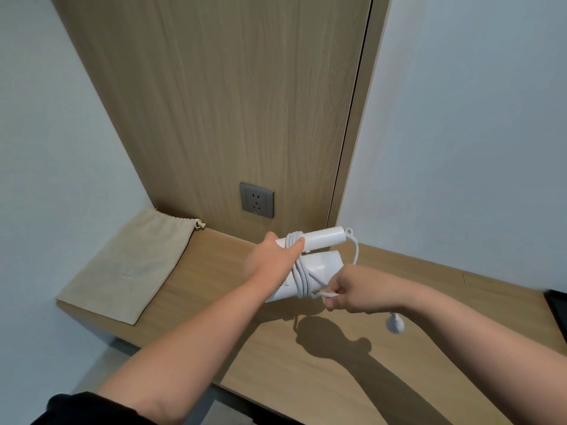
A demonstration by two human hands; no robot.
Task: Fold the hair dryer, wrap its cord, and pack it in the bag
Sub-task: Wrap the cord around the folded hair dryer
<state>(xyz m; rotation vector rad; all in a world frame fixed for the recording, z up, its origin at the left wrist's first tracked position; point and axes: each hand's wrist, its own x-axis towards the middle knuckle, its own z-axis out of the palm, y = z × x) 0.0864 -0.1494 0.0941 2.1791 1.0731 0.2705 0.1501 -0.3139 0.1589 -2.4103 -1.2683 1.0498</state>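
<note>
Several turns of cord (pixel 302 276) already bind the folded dryer (pixel 319 262), held above the shelf (pixel 337 363) in the left hand's (pixel 276 256) curled fingers. Right hand (pixel 349 289) pinches the cord; plug (pixel 395 324) dangles. Bag (pixel 122 265) lies flat, unpacked.

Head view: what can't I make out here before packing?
All in the head view.
Hair dryer: left end hidden by the left hand gripping it.
Plug: blurred below the right hand pinching the cord, pins unclear.
Bag: print too faint to read.
Dark thing on the shelf: cut off by the right edge.
</note>
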